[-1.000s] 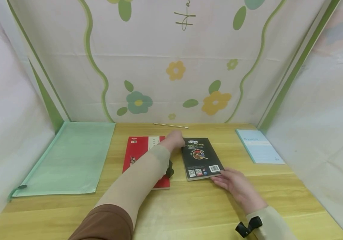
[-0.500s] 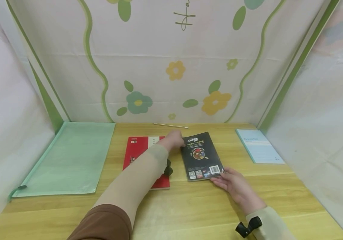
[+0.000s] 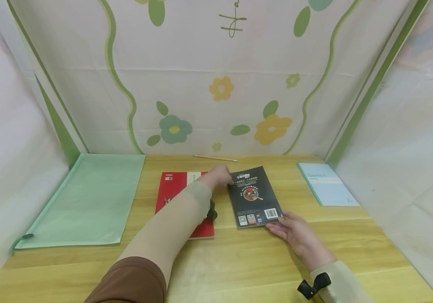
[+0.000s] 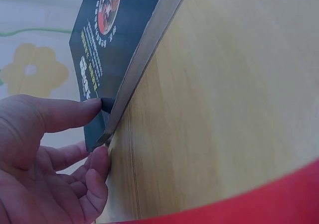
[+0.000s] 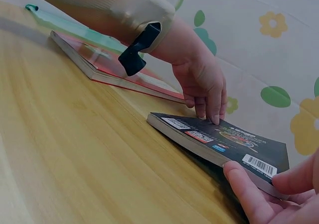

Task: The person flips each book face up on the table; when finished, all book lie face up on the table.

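A black paperback book [image 3: 252, 200] lies back cover up in the middle of the table, its right side raised slightly off the wood. My left hand [image 3: 220, 176] pinches its far left corner; in the left wrist view, the thumb [image 4: 75, 113] is on the cover and fingers are below. At the near right corner, my right hand [image 3: 296, 235] grips the book between thumb on top and fingers underneath, seen closely in the right wrist view [image 5: 264, 196]. Under my left forearm lies a red book [image 3: 175, 185], partly hidden by the sleeve.
On the left lies a pale green zip pouch [image 3: 84, 198]. A light blue notebook [image 3: 328, 185] rests at the right, and a pencil [image 3: 215, 158] lies along the back near the flowered fabric wall [image 3: 201, 54]. Fabric walls also stand at both sides.
The black book's far right side has risen and tilted up from the table. Both hands keep their grip at the same corners and have hardly moved.
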A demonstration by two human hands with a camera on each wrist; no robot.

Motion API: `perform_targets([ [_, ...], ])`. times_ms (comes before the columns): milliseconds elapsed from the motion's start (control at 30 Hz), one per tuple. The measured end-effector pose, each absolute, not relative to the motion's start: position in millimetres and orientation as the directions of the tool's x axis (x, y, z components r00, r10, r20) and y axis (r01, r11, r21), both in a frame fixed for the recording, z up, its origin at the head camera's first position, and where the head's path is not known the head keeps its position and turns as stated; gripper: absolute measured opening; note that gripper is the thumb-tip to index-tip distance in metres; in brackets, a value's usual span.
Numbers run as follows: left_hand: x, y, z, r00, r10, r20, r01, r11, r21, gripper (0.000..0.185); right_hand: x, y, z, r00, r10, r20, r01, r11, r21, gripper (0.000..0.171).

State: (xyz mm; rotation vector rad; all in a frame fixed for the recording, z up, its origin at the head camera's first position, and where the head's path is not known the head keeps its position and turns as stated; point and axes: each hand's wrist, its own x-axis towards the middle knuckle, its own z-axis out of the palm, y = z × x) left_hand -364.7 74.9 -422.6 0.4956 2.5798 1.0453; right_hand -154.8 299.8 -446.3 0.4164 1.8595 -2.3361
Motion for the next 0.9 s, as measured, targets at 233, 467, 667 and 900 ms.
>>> perform_targets([
  [233, -365.8, 74.0, -421.4, -0.897, 0.415, -0.150, 0.188, 0.667, 0.721, 0.026, -155.1, 299.3, -444.6, -0.952, 0.075, -0.296, 0.271, -0.240, -0.932, 0.052],
  [467, -364.8, 74.4, -420.1, -0.909, 0.392, -0.137, 0.166, 0.646, 0.745, 0.026, -154.3, 299.4, -442.9, -0.953, 0.072, -0.294, 0.269, -0.241, -0.933, 0.053],
  [667, -363.7, 75.1, -418.4, -0.923, 0.368, -0.111, 0.152, 0.615, 0.774, 0.011, -153.8, 299.9, -442.7, -0.955, 0.069, -0.289, 0.266, -0.236, -0.935, 0.053],
  [900, -365.8, 75.4, -416.3, -0.932, 0.344, -0.111, 0.120, 0.585, 0.802, 0.032, -153.1, 300.4, -443.6, -0.955, 0.069, -0.288, 0.266, -0.232, -0.936, 0.049],
])
